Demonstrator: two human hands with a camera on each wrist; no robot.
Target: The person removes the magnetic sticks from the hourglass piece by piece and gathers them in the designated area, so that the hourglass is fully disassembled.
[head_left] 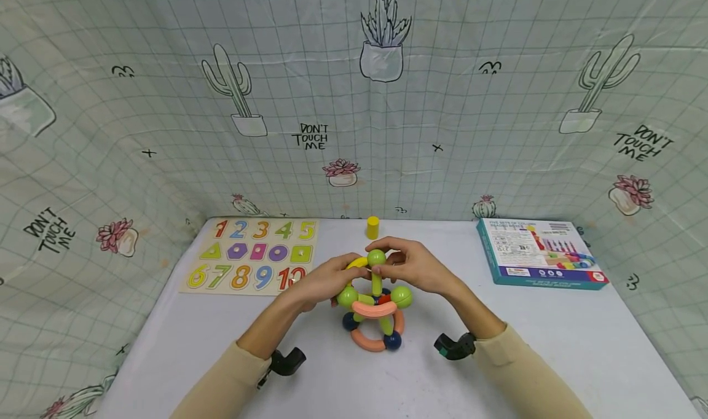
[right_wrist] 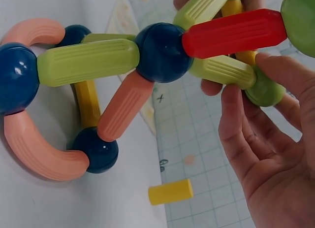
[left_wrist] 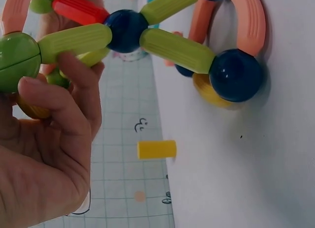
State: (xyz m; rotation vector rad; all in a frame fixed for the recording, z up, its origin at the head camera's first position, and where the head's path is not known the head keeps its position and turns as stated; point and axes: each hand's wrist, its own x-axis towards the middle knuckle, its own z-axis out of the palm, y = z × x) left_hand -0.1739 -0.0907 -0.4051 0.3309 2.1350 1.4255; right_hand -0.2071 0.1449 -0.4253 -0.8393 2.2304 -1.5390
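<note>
- While both hands meet over the middle of the white bench (head_left: 553, 351), the toy built from plastic sticks and balls (head_left: 375, 308) stands there between them, its bottom ring resting on the bench.
- The left hand (head_left: 326, 281) has its fingers (left_wrist: 74, 85) curled round a light green stick and a green ball near the top of the toy.
- The right hand (head_left: 417, 266) has its fingers (right_wrist: 236, 119) bent round a green ball on the other side, with a red stick just above them.
- The toy also has dark blue balls and curved pink pieces lower down.
- A small yellow cylinder block (head_left: 373, 227) stands at the back of the bench, apart from the toy.
- A wooden number puzzle board (head_left: 251, 256) lies at the back left.
- A flat teal toy box (head_left: 539, 253) lies at the back right.
</note>
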